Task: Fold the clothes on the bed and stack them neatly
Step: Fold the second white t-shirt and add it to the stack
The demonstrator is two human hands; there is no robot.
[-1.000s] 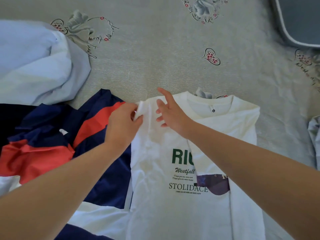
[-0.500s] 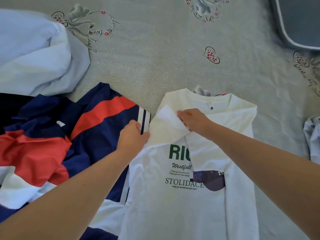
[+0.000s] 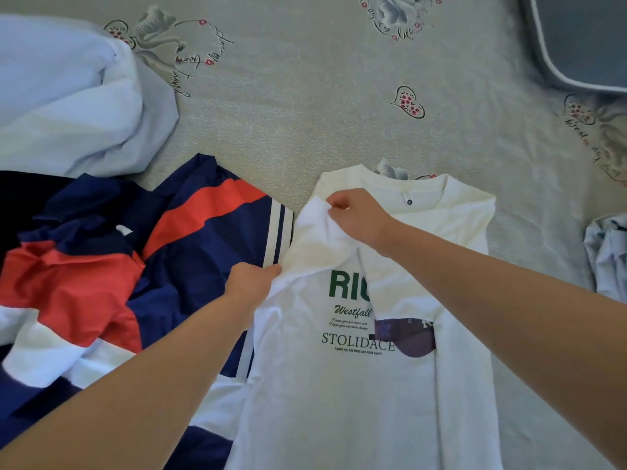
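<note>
- Since a second ago both my hands have dropped from the shirt's top corner, and the left sleeve now lies turned in over the chest.
- Far left, a pale blue garment (image 3: pixel 68 106) sits bunched up on the bed (image 3: pixel 305 96), well apart from my hands.
- Just below it sprawls a navy, red and white jacket (image 3: pixel 112 266), crumpled, with its striped cuff right against the white shirt's left edge.
- My left hand (image 3: pixel 252 283) is closed, fingers curled in, pinching the white T-shirt (image 3: pixel 339 385) at its left edge where the fold begins; the thumb side presses against the jacket's stripes.
- White T-shirt lies flat on the bed, neck away from me, green lettering on the chest, its right side already folded in over part of the print.
- Folded sleeve (image 3: pixel 319 239) runs up from my left hand to my right, a white flap laid across the shoulder.
- My right hand (image 3: pixel 356 215) is closed too, fingertips nipping the upper corner of that flap just below the collar (image 3: pixel 407 189).
- Right of the shirt, bare flowered bedsheet, then another pale blue garment (image 3: pixel 607 256) at the frame's edge.
- Top right corner, a grey cushion (image 3: pixel 587 32) with white piping.
</note>
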